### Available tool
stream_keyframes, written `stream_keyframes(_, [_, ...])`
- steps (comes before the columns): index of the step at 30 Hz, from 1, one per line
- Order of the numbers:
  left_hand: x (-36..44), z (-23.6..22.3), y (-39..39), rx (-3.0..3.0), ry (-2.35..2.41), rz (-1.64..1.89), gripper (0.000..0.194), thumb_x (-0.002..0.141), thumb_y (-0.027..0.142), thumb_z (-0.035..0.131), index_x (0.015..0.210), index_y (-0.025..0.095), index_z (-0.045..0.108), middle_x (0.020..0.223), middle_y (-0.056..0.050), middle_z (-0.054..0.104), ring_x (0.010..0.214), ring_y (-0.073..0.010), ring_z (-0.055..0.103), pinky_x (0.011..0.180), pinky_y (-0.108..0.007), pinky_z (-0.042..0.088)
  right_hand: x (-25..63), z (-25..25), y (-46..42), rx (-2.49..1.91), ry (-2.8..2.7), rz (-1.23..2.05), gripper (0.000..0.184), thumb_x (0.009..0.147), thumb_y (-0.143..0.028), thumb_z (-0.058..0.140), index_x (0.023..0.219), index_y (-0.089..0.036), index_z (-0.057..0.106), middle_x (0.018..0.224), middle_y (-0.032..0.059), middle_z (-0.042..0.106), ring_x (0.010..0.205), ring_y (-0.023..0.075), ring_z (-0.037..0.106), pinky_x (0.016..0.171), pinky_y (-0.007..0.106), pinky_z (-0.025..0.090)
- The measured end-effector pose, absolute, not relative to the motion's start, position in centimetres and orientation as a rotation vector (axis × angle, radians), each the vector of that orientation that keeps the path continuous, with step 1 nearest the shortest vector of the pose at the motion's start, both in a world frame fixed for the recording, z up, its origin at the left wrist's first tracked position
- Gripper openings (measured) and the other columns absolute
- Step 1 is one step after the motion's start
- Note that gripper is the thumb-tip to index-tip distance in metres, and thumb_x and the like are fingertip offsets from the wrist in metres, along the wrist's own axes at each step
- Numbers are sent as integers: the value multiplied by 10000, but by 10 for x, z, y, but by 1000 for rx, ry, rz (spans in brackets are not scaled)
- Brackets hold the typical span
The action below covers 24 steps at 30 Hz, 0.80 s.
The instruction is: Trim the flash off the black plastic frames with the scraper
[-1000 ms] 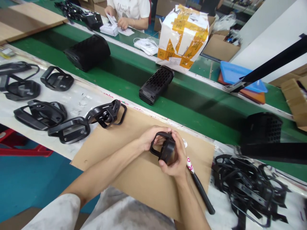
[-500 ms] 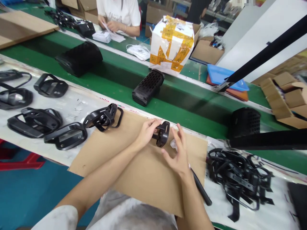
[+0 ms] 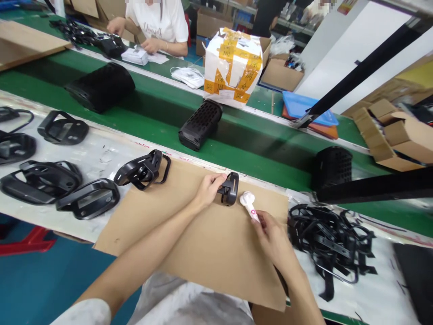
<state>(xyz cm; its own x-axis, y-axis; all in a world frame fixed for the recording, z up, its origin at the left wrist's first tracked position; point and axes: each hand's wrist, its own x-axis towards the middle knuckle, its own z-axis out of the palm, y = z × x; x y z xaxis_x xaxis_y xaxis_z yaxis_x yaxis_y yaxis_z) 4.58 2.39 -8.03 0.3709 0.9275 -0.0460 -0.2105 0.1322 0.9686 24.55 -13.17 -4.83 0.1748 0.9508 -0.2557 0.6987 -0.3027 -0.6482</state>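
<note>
My left hand is closed on a black bracket with a slotted, rounded frame, holding it at the far side of the brown cardboard sheet. Just right of the bracket, apart from it, lies the white head of a hammer-like tool with a pink mark on its neck. My right hand has its fingers wrapped round this tool below the neck; the dark handle is mostly hidden under my hand and forearm. Left of my left hand, a black bracket assembly rests at the sheet's edge.
Several black brackets lie at left, and a heap of black straps and frames at right. Black perforated housings stand on the green belt. Opposite sit a taped white box and a co-worker. Black bars cross the right side.
My right hand has moved down from beside the bracket and closed on the hammer-like tool. My left hand still holds the bracket. The co-worker's hands have moved apart.
</note>
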Motion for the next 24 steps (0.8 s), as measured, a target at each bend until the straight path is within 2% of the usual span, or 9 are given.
stream_keyframes(1, [46,-81,23,1138,816,969,552,950,586,531,648,160,351,653,10,313,629,-96,316,606,-247,264,240,-46,-131,-1993,-1409,1072,489,1010,-585,456,1253,-182,589,988,86,644,740,223,652,661,390,540])
stream_keyframes(3, [46,-81,22,1168,813,958,553,953,587,522,643,154,375,643,10,329,623,-96,317,607,-248,269,226,-44,-128,-1816,-1081,1333,586,999,-654,462,1322,-169,528,862,30,563,531,141,532,456,298,446])
stream_keyframes(5, [46,-80,21,1215,808,950,547,959,585,508,646,144,424,636,7,364,621,-99,332,613,-248,285,212,-46,-125,-1696,-908,1434,650,987,-677,481,1378,-159,488,779,-16,479,460,99,434,381,245,365])
stream_keyframes(9, [45,-75,20,1292,811,938,529,958,574,499,674,128,493,648,-8,430,641,-109,384,628,-245,310,192,-51,-119,-1717,-902,1491,748,943,-708,523,1450,-161,476,741,-42,426,414,70,371,329,205,305])
stream_keyframes(15, [44,-76,21,1279,779,895,580,949,598,523,624,119,488,618,-9,390,607,-95,343,608,-243,304,188,-49,-116,-1730,-821,1461,780,887,-773,548,1330,-131,532,680,-57,415,354,47,286,310,205,256])
stream_keyframes(20, [44,-82,23,1236,773,867,603,945,637,540,680,95,553,670,-33,461,661,-113,417,623,-236,314,193,-41,-121,-1803,-832,1451,811,837,-800,609,1308,-141,574,685,-33,447,399,62,341,340,207,270])
stream_keyframes(24, [44,-80,23,1289,798,851,618,946,650,524,645,110,494,643,-19,393,633,-100,353,593,-244,257,191,-38,-130,-1801,-651,1238,727,812,-776,669,1217,-178,591,690,-16,477,414,68,330,342,219,247])
